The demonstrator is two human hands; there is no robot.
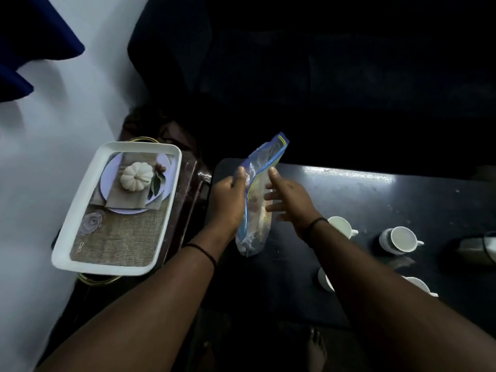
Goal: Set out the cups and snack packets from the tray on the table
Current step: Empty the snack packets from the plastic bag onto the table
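Observation:
My left hand (228, 200) grips a clear snack packet (257, 210) with blue edges, held upright above the left end of the dark table (349, 189). The fingers of my right hand (287, 200) are spread against the packet's right side. A white tray (88, 210) with a printed pumpkin-and-plate picture on its bottom rests on a dark stand to the left; nothing stands in it. Several white cups sit on the table to the right: one behind my right wrist (341, 226), one further right (400, 240), and two partly hidden by my right forearm (324, 280) (418, 285).
A dark object with a glass part (477, 248) lies at the table's right edge. A white wall (53, 130) runs along the left. A dark sofa (322, 76) fills the background. A bare foot (316, 347) shows on the floor below the table.

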